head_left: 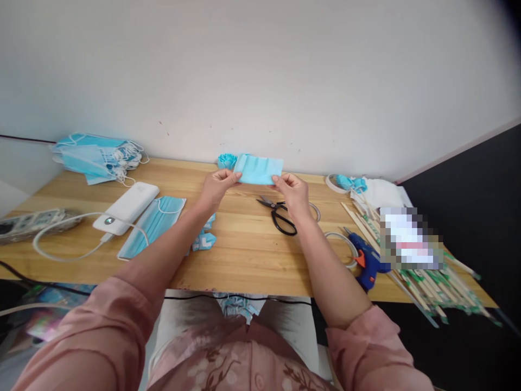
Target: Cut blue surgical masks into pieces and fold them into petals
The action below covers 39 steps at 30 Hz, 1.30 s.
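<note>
"Starting with the biggest, what's under everything?"

"A wooden table."

"And on it?"

"A bundle of sticks lies well to the right of the right hand, and a pile of masks well to the left of the left hand."

"Smaller?"

"A blue glue gun rests right of the right hand, nearer the body; black-handled scissors lie just on that hand's body side."

"The hands themselves?"

"Apart — each pinching an end of a pale blue sheet, stretched between them."

"Smallest?"

"A blue rosette, just beyond the left hand."
</note>
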Each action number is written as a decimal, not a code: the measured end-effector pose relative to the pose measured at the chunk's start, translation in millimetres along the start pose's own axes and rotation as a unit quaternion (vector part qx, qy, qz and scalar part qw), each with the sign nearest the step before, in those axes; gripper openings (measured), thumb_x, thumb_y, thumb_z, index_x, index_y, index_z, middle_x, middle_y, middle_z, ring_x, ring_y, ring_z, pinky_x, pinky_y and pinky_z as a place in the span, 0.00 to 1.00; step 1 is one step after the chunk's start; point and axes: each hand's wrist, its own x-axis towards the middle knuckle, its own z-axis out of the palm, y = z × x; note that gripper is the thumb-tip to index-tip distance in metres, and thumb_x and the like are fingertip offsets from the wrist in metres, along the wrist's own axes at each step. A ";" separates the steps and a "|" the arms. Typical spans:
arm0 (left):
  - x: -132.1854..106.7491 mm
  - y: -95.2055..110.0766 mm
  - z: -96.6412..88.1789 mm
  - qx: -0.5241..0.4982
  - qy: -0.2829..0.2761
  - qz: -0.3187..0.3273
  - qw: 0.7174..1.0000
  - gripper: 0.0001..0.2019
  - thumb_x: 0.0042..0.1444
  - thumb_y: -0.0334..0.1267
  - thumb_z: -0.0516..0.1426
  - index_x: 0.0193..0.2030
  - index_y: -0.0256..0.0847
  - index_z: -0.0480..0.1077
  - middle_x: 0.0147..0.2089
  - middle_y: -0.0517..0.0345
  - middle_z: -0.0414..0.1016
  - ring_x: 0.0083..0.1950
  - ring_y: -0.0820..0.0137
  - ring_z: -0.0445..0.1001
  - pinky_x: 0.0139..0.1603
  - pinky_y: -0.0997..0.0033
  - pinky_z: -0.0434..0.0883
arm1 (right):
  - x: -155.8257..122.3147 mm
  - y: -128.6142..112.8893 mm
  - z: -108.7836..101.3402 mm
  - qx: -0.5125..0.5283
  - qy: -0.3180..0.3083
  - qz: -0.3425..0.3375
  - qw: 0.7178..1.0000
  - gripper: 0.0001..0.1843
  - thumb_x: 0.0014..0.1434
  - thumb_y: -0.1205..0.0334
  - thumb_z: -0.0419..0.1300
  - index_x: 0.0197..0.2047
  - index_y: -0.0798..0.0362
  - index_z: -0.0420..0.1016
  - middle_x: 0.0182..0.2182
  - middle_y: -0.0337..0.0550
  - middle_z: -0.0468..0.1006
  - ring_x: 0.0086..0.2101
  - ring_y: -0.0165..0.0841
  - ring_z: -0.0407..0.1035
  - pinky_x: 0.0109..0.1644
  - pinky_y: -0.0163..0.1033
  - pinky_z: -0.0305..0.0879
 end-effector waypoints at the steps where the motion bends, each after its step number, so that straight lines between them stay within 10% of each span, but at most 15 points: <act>1: -0.1 0.3 0.4 0.004 0.004 0.002 1.000 0.20 0.41 0.50 0.71 0.22 0.37 0.70 0.24 0.64 0.69 0.30 0.76 0.69 0.42 0.71 0.72 | 0.3 1.2 -0.1 0.001 0.002 -0.004 1.000 0.22 0.41 0.45 0.74 0.23 0.51 0.71 0.22 0.33 0.73 0.27 0.29 0.73 0.41 0.39 0.73; 12: 2.4 -5.6 0.6 -0.037 -0.016 0.046 0.998 0.15 0.42 0.40 0.69 0.33 0.38 0.71 0.32 0.61 0.75 0.34 0.75 0.71 0.41 0.72 0.69 | 3.0 4.9 0.8 0.009 -0.022 -0.045 0.999 0.23 0.46 0.53 0.71 0.46 0.48 0.74 0.25 0.32 0.77 0.29 0.30 0.72 0.40 0.40 0.73; 18: 3.6 -6.0 0.5 -0.043 -0.065 0.029 0.997 0.33 0.42 0.37 0.71 0.57 0.44 0.69 0.41 0.58 0.78 0.45 0.67 0.76 0.49 0.67 0.71 | 1.8 8.1 -0.8 -0.029 -0.040 -0.061 0.997 0.10 0.50 0.54 0.68 0.33 0.50 0.79 0.29 0.36 0.80 0.30 0.30 0.71 0.40 0.38 0.69; 23: 1.7 -2.1 2.6 -0.064 -0.126 -0.028 0.990 0.26 0.41 0.46 0.73 0.47 0.39 0.76 0.48 0.49 0.80 0.55 0.53 0.74 0.60 0.55 0.68 | -0.2 7.5 -0.3 -0.067 -0.051 -0.069 0.994 0.10 0.52 0.53 0.67 0.28 0.51 0.76 0.25 0.35 0.78 0.28 0.29 0.69 0.36 0.36 0.66; 33: -3.7 -4.2 2.4 -0.069 -0.080 -0.097 0.990 0.23 0.40 0.51 0.72 0.38 0.36 0.79 0.38 0.49 0.82 0.45 0.58 0.79 0.52 0.57 0.74 | -4.7 0.9 2.9 -0.079 -0.061 -0.051 0.994 0.15 0.51 0.50 0.68 0.25 0.51 0.74 0.22 0.35 0.75 0.26 0.29 0.68 0.35 0.36 0.67; 39: -6.1 1.4 6.0 -0.049 -0.075 -0.098 0.991 0.24 0.38 0.51 0.72 0.38 0.36 0.79 0.39 0.49 0.82 0.44 0.58 0.79 0.46 0.57 0.77 | -4.1 2.3 4.7 -0.011 -0.085 -0.053 0.995 0.18 0.50 0.47 0.69 0.39 0.50 0.80 0.37 0.40 0.83 0.37 0.33 0.74 0.45 0.38 0.70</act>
